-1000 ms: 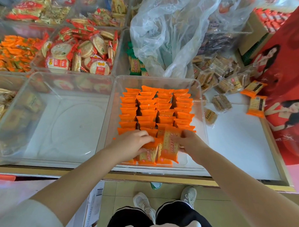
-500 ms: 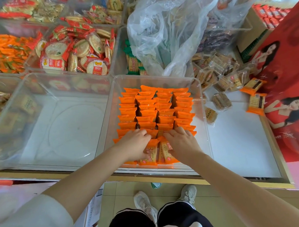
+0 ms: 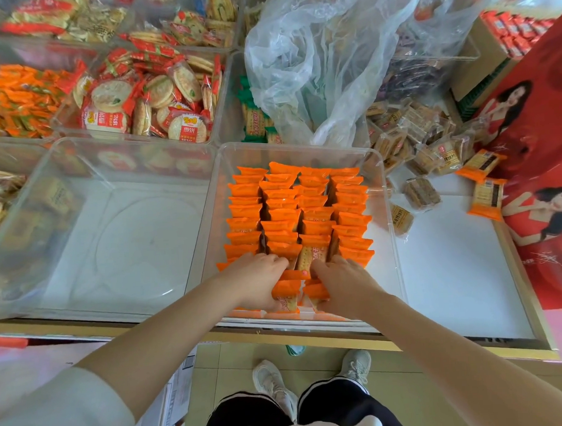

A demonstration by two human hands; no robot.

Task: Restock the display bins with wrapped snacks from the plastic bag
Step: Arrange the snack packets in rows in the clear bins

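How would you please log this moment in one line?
both hands | pressing orange wrapped snacks | clear plastic bin | rows nearly full

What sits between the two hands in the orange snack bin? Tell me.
In the head view, orange-wrapped biscuit packs fill the gap between the left hand and the right hand, inside the clear bin.

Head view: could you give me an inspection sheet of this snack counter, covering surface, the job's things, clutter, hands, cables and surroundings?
Surface: white counter with a wooden edge, holding clear bins.
Job's things: bin filled with rows of orange packs; crumpled plastic bag behind it; empty bin to its left.
Clutter: loose brown packs and two loose orange packs on the counter at right.
Hands: left hand and right hand both in the bin's near end, holding packs there.
Cables: nothing seen.
Surroundings: rice cracker bin behind; red poster at right; tiled floor and white shoes below.
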